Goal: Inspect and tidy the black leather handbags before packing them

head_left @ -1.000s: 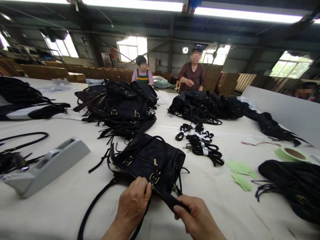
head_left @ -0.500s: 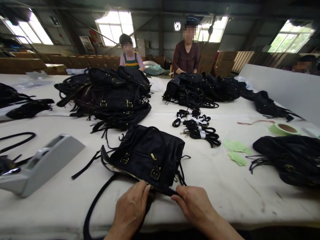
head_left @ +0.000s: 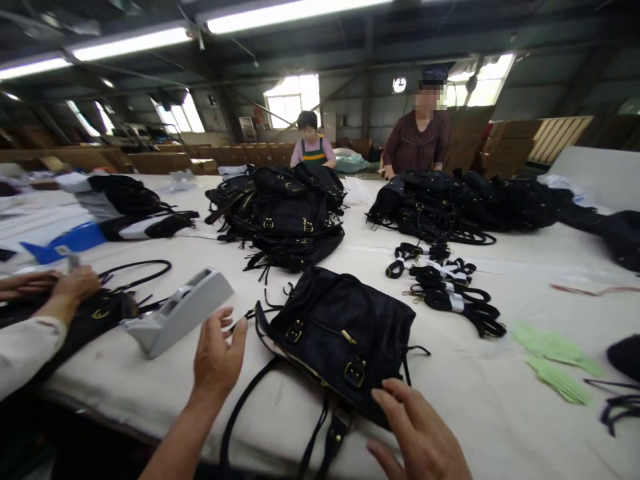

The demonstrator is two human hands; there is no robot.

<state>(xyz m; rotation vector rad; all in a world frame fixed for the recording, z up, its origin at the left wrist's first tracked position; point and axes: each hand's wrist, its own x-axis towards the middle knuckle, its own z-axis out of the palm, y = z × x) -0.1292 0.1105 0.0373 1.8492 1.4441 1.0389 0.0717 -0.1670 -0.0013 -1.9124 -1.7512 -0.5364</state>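
Note:
A black handbag (head_left: 320,327) with brass buckles and a zip along its near edge lies on the white table before me. Its straps hang over the table's front edge. My left hand (head_left: 219,353) is raised off the bag's left side, fingers apart and holding nothing. It is close to the grey tape dispenser (head_left: 185,310). My right hand (head_left: 417,430) hovers at the bag's near right corner with its fingers spread; whether the fingertips touch the leather I cannot tell.
Piles of black bags (head_left: 285,213) stand farther back, with bundled black straps (head_left: 450,287) and green paper slips (head_left: 555,357) to the right. At the left, a co-worker's hands (head_left: 75,283) handle another bag. Two people work across the table.
Both hands have let go of the bag's zipped edge. My left hand has moved up and left, and my fingers have spread. The view has swung left, bringing the co-worker's hands into sight.

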